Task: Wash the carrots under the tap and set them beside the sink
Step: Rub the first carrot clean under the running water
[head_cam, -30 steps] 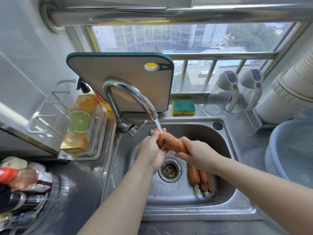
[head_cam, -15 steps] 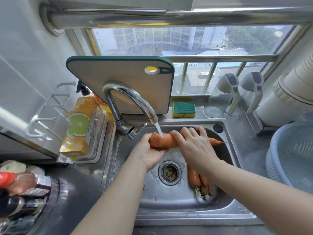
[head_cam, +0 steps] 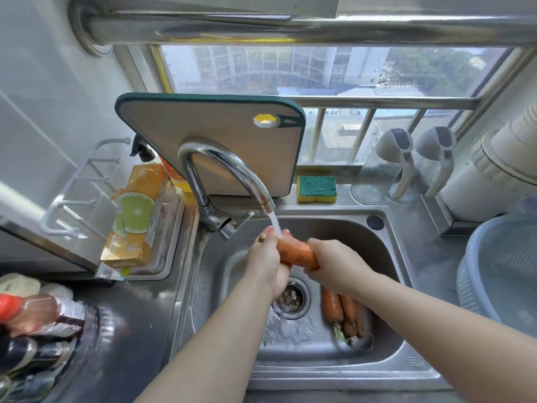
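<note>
Both hands are curled round one thick orange carrot (head_cam: 296,253), the left hand (head_cam: 267,257) at its top and the right hand (head_cam: 334,263) lower down. They hold it under the stream from the curved chrome tap (head_cam: 226,167), over the steel sink (head_cam: 319,376). Wet skin could let it slip into the basin. Unwashed orange carrots (head_cam: 340,309) lie at five o'clock of the drain (head_cam: 292,298). A pale blue plastic basket (head_cam: 499,263) crowds the tabletop at three o'clock.

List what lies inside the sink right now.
Carrots lie right of the drain, which holds scraps; left hand and right hand grip another carrot under the tap. The arms hide part of the floor.
</note>
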The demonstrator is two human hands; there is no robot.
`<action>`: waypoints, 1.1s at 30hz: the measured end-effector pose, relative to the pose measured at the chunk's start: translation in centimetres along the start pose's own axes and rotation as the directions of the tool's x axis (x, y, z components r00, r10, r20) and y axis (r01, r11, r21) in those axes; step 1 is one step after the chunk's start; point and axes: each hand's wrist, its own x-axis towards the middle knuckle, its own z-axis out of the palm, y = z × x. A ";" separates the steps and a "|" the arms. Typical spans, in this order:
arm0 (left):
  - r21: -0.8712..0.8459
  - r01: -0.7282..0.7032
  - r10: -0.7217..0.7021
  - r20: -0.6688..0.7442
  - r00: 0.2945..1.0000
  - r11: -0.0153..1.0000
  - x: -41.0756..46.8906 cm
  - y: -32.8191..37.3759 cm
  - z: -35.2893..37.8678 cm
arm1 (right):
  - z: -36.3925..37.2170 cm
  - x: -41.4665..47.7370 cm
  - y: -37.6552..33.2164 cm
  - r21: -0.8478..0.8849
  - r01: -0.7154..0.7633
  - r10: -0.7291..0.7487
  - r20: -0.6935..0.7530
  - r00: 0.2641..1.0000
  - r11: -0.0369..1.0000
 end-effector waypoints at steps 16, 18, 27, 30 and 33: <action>0.171 -0.169 0.191 -0.125 0.974 0.971 0.3 0.3 -1.5 | 1.5 -1.3 -1.6 -0.138 0.187 -0.200 -0.083 0.976 0.973; 0.397 -0.237 0.259 -0.001 0.966 0.887 -0.4 0.4 -1.7 | 0.8 -0.9 -1.2 -0.063 0.165 -0.169 -0.059 0.984 0.984; 0.836 -0.417 0.243 0.347 0.906 0.358 -1.5 2.0 -3.6 | 0.6 -0.5 -1.3 -0.018 0.149 -0.150 -0.071 0.986 0.989; 0.788 -0.414 0.268 0.322 0.908 0.457 -1.0 1.7 -3.7 | 0.6 -0.8 -1.3 0.032 0.154 -0.152 -0.041 0.987 0.988; 0.702 -0.326 0.145 0.307 0.941 0.633 -0.9 1.7 -3.5 | 0.4 -0.9 -1.0 0.045 0.150 -0.149 -0.015 0.989 0.988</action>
